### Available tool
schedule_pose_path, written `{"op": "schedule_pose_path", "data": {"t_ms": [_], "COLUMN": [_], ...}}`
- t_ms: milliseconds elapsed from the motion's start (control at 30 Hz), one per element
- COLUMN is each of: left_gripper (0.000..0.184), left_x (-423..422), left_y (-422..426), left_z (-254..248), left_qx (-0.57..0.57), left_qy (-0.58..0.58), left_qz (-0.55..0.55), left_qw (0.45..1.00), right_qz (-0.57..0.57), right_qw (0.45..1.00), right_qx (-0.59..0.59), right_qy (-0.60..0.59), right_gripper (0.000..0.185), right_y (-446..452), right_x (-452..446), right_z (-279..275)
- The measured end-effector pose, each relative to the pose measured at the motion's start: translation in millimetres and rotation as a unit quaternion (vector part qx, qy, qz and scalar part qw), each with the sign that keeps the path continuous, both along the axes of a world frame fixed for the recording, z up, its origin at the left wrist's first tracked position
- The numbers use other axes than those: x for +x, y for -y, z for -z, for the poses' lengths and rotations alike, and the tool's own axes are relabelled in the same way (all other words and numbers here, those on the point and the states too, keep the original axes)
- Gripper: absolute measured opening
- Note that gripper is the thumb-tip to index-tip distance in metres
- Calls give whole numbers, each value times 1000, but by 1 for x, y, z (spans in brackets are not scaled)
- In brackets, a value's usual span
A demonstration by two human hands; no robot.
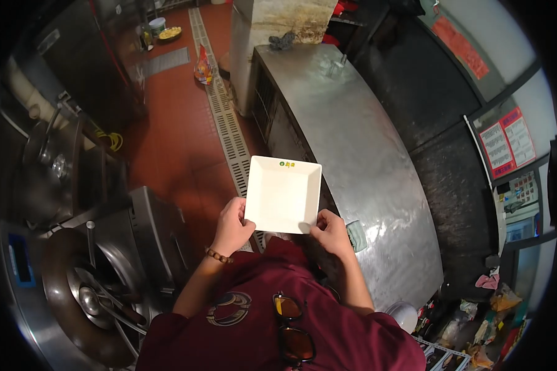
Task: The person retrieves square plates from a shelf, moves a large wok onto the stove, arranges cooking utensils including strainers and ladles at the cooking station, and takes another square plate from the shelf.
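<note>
A square white plate (pixel 283 196) with sloped sides and a small green and yellow mark on its far rim is held out in front of my body. My left hand (pixel 234 221) grips its lower left edge, thumb toward the near corner. At the lower right corner, my right hand (pixel 331 233) pinches the rim. Nothing lies on the plate. Fingers under it are hidden. A folded greenish cloth (pixel 356 235) rests on the counter just right of my right hand.
A long steel counter (pixel 377 167) runs along my right. At left stands a wok range with a wok (pixel 62 272) and ladles (pixel 90 301). A floor drain grate (pixel 223 123) crosses the red tiles, with a colourful bag (pixel 203 69) beside it. Clutter (pixel 470 321) fills the lower right.
</note>
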State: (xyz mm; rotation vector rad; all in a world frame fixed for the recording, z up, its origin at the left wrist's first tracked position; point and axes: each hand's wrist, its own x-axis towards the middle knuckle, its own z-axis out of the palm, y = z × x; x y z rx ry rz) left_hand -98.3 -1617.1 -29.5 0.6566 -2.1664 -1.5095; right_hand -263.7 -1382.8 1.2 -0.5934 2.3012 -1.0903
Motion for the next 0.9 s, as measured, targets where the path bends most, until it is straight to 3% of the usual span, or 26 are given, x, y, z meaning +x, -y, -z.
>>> {"op": "schedule_pose_path", "data": {"t_ms": [533, 900], "left_gripper": [30, 29], "left_x": [-72, -225], "left_y": [89, 131], "left_z": [4, 1], "left_qx": [3, -12], "left_qy": [18, 46], "left_qz": [-57, 57], "left_qw": [998, 997], "right_qz": [-72, 31], "right_qw": [997, 998], "right_qx": [-12, -39], "right_qy": [-24, 23], "right_gripper": [31, 22], "right_y": [112, 119], "right_x": [-99, -199], "right_z": [15, 25]}}
